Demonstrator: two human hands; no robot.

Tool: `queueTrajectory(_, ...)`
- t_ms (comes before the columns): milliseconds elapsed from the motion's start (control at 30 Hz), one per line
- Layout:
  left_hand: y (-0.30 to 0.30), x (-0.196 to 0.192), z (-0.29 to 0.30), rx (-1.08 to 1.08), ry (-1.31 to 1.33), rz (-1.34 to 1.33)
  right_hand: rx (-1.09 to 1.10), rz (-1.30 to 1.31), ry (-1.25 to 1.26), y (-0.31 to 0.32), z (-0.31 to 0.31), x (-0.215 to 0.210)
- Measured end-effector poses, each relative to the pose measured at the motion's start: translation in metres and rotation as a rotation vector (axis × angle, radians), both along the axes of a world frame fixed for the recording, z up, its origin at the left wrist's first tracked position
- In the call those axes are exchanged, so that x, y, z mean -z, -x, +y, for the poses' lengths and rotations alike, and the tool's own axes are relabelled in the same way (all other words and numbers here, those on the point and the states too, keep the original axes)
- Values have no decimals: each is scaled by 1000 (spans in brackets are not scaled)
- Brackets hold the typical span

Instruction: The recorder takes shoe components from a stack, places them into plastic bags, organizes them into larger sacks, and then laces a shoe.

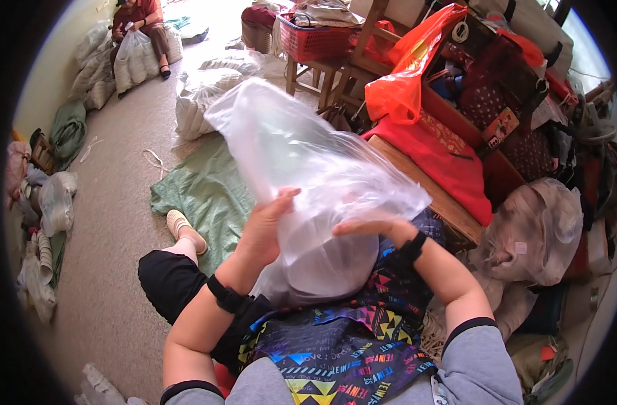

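Observation:
A large clear plastic bag (275, 135) stands up from my lap, its upper end tipped toward the far left. My left hand (264, 226) grips the bag's left side, thumb toward me, the other fingers hidden by the film. My right hand (376, 226) lies against the bag's near right side, its fingers stretched out flat. Low in the bag, over my lap, is a pale rounded shape (332, 266) that I cannot make out through the film. A black band sits on each wrist. Under the bag lies a dark patterned apron (362, 337).
A green woven sheet (207, 196) covers the floor ahead. Filled clear sacks (204, 101) stand beyond it. At right are a wooden box (430, 196), red cloth (437, 162), an orange-red bag (410, 74) and heaped goods. A red basket (315, 40) rests on a stool. Another person (143, 27) sits far left.

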State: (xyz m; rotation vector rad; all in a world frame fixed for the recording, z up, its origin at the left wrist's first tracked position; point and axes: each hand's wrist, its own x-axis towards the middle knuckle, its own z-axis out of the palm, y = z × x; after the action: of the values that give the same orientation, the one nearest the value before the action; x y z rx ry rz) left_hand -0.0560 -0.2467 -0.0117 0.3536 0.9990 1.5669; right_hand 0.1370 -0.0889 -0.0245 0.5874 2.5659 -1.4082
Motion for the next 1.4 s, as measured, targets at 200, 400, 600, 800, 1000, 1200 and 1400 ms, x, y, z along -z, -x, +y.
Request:
queueTrajectory(200, -28, -1, 21, 54, -128, 446, -74, 73, 244, 37, -46, 19)
queueTrajectory(400, -72, -4, 31, 236, -400, 1293, 175, 258, 263, -4, -57, 59)
queueTrajectory(600, -43, -19, 21, 273, -634, 1176, 473, 531, 258, -24, -67, 96)
queueTrajectory(800, 23, 27, 19, 142, -391, 601, 546, 546, 574, 19, -76, 36)
queueTrajectory(1000, 14, 23, 3, 312, -108, 530, 527, 452, 324, 11, -63, 49)
queueTrajectory(1200, 4, -30, -1, 2, -201, 521, 148, 370, -540, -24, -49, 26)
queueTrajectory(1400, -47, -68, 12, 2, -502, 956, 93, 270, -599, -35, -63, 35)
